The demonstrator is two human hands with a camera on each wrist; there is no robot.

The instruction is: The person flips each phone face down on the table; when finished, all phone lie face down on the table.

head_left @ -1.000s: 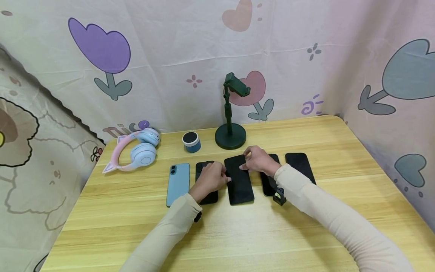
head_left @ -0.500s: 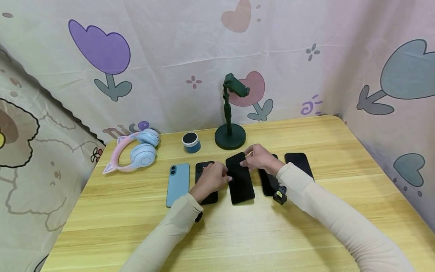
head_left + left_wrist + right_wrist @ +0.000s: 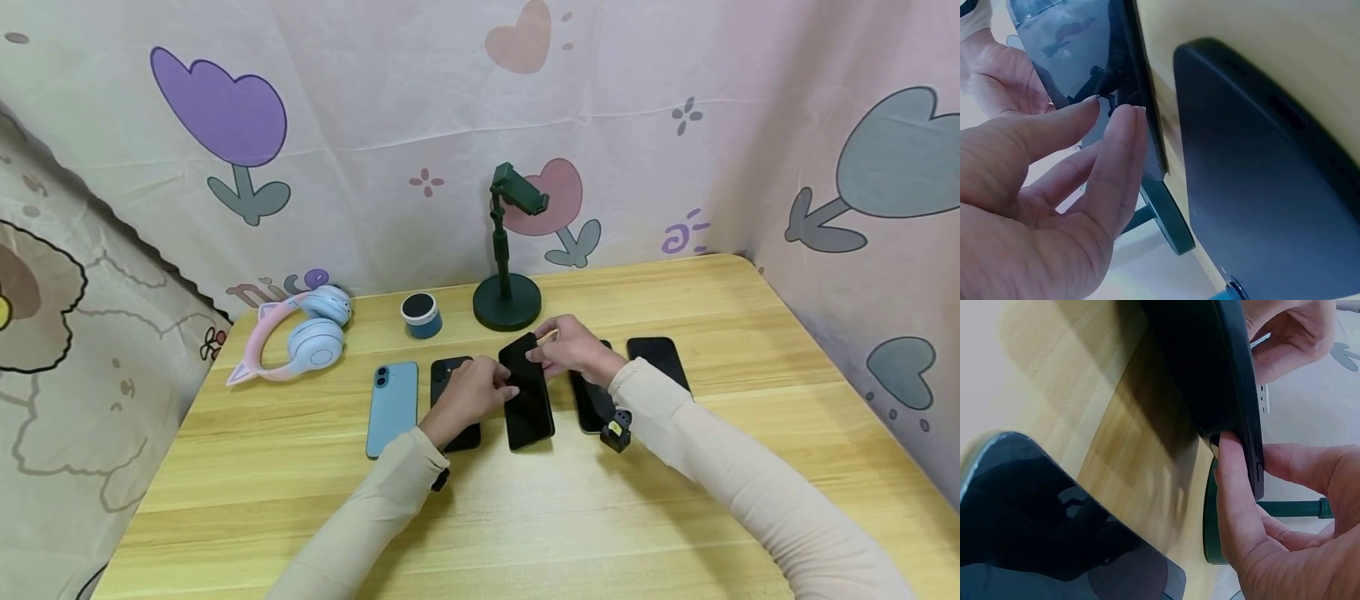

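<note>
A black phone (image 3: 528,408) stands tilted in the middle of the row, its right side raised off the table. My right hand (image 3: 572,346) pinches its upper right edge, with the thumb (image 3: 1294,467) on the screen and a finger (image 3: 1235,481) behind. My left hand (image 3: 472,389) is at the phone's left edge, thumb and fingers loosely bent before the screen; whether they touch it I cannot tell. Under that hand lies a dark phone (image 3: 463,439) with its camera side up. Right of the tilted one, another black phone (image 3: 591,404) lies partly hidden by my right wrist.
A blue phone (image 3: 392,412) lies at the row's left end and a black one (image 3: 660,358) at its right. Behind them stand a dark green phone stand (image 3: 507,302), a small blue round speaker (image 3: 422,321) and cat-ear headphones (image 3: 315,340). Printed cloth hangs behind the table (image 3: 525,533).
The middle phone has been tipped up on its right side and its top end shifted slightly away from me. My right hand rose with it; the left hand has hardly moved.
</note>
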